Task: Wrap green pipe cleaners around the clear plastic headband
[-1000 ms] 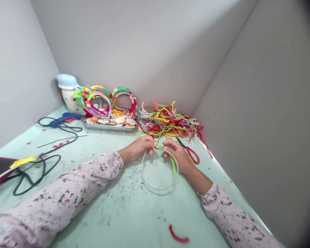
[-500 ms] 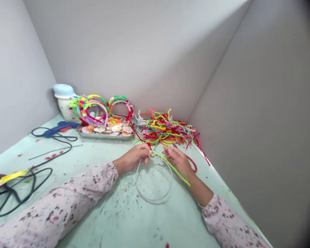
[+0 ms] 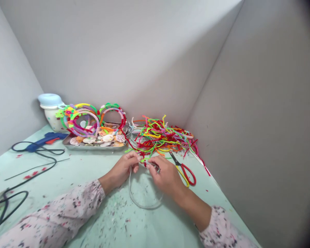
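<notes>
A clear wire hoop (image 3: 146,208) hangs down between my hands over the table. My left hand (image 3: 124,169) pinches the hoop at its upper left. At its top, a lime-green pipe cleaner (image 3: 144,159) and a bit of red pipe cleaner (image 3: 145,164) show between my fingertips. My right hand (image 3: 166,174) is closed, its thumb and fingers pressed together at the green pipe cleaner, close to the left fingertips. Most of the green strand is hidden by the right hand. Scissors with red and yellow handles (image 3: 188,175) lie just beyond that hand.
Behind my hands is a heap of colourful pipe cleaners (image 3: 161,136). Left of it, a metal tray (image 3: 98,148) holds shells and decorated hoops (image 3: 84,125). A lidded white cup (image 3: 53,115), a blue glue gun (image 3: 42,142) and a looping black cord (image 3: 48,167) occupy the left side.
My right hand has moved left and closed in at the top of the hoop. The green strand's long tail, earlier lying across that hand, no longer shows. The scissors are now uncovered.
</notes>
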A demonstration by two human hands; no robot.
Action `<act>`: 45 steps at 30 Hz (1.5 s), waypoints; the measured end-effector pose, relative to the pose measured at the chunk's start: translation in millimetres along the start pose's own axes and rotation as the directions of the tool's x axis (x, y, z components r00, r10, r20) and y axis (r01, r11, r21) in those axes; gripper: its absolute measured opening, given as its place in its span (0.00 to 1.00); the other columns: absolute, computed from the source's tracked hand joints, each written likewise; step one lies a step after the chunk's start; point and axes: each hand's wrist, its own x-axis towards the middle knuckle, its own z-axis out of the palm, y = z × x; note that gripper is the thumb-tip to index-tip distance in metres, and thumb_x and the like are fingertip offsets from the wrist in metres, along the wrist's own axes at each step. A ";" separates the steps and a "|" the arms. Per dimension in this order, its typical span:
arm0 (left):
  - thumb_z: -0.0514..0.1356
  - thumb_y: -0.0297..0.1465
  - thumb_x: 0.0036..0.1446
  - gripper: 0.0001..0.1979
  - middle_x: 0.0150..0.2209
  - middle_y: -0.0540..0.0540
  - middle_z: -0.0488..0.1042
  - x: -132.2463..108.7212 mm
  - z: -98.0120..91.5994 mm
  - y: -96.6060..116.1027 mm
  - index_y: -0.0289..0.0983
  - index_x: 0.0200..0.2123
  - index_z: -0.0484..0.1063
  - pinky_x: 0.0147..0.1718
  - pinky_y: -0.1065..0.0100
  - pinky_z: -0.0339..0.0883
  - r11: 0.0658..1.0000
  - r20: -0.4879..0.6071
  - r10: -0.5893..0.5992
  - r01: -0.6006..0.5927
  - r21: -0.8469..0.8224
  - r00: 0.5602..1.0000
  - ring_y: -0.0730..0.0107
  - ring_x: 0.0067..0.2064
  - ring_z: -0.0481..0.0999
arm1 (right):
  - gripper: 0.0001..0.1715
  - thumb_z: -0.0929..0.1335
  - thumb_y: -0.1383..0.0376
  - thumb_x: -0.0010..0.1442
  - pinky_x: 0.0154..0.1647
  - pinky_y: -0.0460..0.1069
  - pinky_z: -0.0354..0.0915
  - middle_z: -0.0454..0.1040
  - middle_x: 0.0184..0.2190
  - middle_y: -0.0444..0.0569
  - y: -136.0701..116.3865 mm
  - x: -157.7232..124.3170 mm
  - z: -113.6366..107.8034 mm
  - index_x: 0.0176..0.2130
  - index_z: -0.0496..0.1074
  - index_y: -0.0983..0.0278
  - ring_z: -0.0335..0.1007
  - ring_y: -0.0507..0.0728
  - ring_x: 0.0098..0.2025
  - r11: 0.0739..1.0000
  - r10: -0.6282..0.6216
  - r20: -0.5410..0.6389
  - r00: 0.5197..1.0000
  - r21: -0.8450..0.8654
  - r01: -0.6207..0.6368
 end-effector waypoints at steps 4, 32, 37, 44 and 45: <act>0.62 0.30 0.51 0.08 0.17 0.55 0.63 2.1 -4.9 1.2 0.34 0.27 0.65 0.19 0.78 0.51 0.999 -0.069 0.039 -0.041 -0.017 0.997 0.84 0.18 0.60 | 0.09 0.63 0.64 0.61 0.35 0.47 0.60 0.75 0.32 0.46 3.2 20.5 4.6 0.34 0.72 0.60 0.69 0.54 0.34 0.995 0.035 0.032 0.999 0.092 -0.037; 0.52 0.36 0.56 0.12 0.25 0.48 0.72 19.7 -3.5 -11.5 0.32 0.28 0.66 0.18 0.74 0.59 0.994 -0.046 0.102 -0.103 -0.032 0.994 0.77 0.17 0.68 | 0.21 0.66 0.57 0.56 0.36 0.51 0.66 0.74 0.34 0.48 7.4 8.9 7.7 0.48 0.66 0.63 0.72 0.57 0.34 0.814 0.457 0.030 0.889 0.390 -0.431; 0.53 0.34 0.53 0.11 0.25 0.46 0.74 23.1 -4.1 -13.1 0.31 0.27 0.67 0.18 0.74 0.56 0.996 -0.064 0.083 -0.084 -0.014 0.994 0.78 0.16 0.68 | 0.26 0.66 0.52 0.57 0.31 0.50 0.66 0.74 0.35 0.50 2.9 -26.0 22.0 0.50 0.63 0.63 0.73 0.57 0.33 0.710 0.595 -0.020 0.804 0.483 -0.513; 0.54 0.33 0.51 0.10 0.24 0.46 0.74 25.4 -4.4 -12.9 0.31 0.26 0.68 0.19 0.73 0.58 0.996 -0.051 0.074 -0.076 -0.041 0.996 0.76 0.17 0.69 | 0.23 0.64 0.52 0.59 0.26 0.47 0.64 0.71 0.30 0.46 -0.3 -35.9 37.7 0.48 0.63 0.63 0.70 0.54 0.28 0.725 0.568 -0.025 0.823 0.490 -0.485; 0.54 0.33 0.50 0.10 0.24 0.45 0.75 25.2 -4.4 -12.4 0.31 0.26 0.69 0.19 0.73 0.58 0.996 -0.042 0.071 -0.073 -0.043 0.997 0.76 0.17 0.70 | 0.23 0.64 0.52 0.59 0.25 0.47 0.64 0.71 0.30 0.47 0.1 -35.1 37.3 0.48 0.63 0.63 0.69 0.53 0.28 0.727 0.566 -0.026 0.824 0.488 -0.484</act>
